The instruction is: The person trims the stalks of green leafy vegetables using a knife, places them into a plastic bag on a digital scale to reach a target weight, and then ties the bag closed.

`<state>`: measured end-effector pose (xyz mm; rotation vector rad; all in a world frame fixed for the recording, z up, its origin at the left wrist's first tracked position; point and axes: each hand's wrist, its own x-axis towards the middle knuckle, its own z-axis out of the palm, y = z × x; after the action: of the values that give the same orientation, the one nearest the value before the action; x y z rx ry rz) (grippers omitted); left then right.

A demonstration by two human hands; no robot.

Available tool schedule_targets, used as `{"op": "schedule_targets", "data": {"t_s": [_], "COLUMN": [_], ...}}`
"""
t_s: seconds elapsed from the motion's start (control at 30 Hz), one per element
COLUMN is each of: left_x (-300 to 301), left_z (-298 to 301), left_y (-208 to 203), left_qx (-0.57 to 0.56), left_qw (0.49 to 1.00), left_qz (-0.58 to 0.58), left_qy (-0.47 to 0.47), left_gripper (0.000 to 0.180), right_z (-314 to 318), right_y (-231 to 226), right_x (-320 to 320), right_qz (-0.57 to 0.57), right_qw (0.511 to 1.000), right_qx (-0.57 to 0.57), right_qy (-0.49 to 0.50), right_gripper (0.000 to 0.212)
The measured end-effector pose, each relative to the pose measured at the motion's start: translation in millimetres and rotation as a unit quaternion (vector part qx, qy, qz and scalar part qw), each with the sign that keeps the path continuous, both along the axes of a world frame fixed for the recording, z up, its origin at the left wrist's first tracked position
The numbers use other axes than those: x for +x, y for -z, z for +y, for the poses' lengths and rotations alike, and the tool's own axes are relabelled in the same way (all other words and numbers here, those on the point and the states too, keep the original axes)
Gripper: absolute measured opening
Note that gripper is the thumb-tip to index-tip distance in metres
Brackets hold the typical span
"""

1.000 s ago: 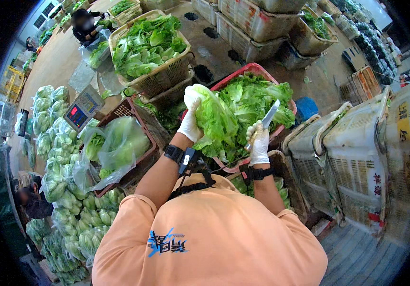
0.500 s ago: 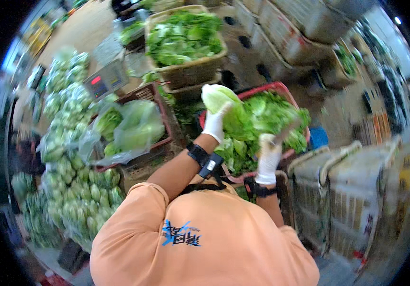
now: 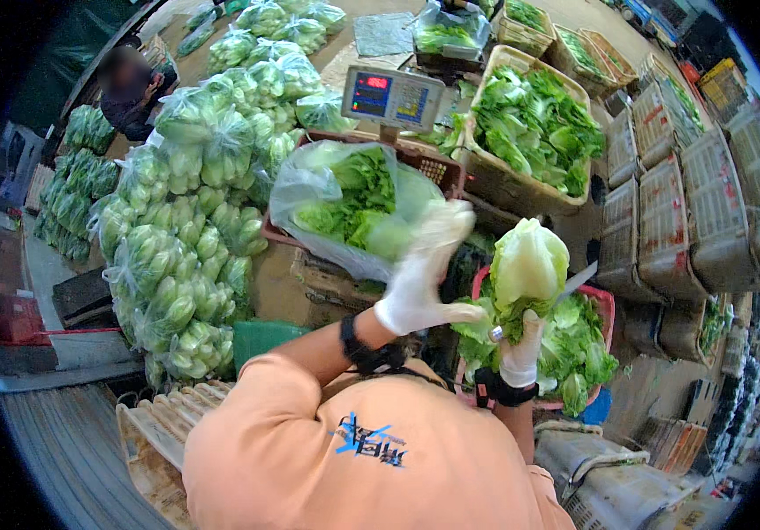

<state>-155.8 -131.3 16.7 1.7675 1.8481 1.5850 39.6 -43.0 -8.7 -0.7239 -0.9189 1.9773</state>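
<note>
Bagged greens (image 3: 190,309) sit on the floor (image 3: 375,7). The left hand (image 3: 426,274) is spread out; the right hand (image 3: 521,351) grips lettuce (image 3: 530,261) and a knife (image 3: 580,279).

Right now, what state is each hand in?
Left hand: open, nothing visible in it.
Right hand: closed, holding a lettuce head and a knife.

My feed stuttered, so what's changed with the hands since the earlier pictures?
The right hand now grips a lettuce, maybe the one the left hand held. The left hand has let go and swung left toward the bag, open. The view has turned left. The knife stays in the right hand; the scale still stands beyond the bag.
</note>
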Motion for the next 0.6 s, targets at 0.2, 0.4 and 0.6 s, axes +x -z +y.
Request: {"op": "schedule_targets", "data": {"t_s": [0.2, 0.4, 0.6], "left_x": [-159.5, -249.5, -266.2], "left_z": [-70.1, -84.4, -90.8], "left_y": [6.4, 26.5, 28.0], "left_qx": [-0.262, 0.115, 0.198], "left_qw": [0.839, 0.863, 0.783], "left_qz": [0.211, -0.415, -0.559], "left_qy": [-0.429, -0.263, -0.186], "left_gripper": [0.074, 0.021, 0.020], "right_z": [11.0, -8.7, -31.1], "right_y": [-48.4, -9.3, 113.0], "right_x": [-93.5, -217.0, -310.8], "right_qz": [-0.230, -0.196, -0.531], "right_qw": [0.963, 0.924, 0.713], "right_qx": [0.133, 0.300, 0.438], "right_qy": [-0.039, -0.132, -0.136], "right_gripper": [0.047, 0.052, 0.088]}}
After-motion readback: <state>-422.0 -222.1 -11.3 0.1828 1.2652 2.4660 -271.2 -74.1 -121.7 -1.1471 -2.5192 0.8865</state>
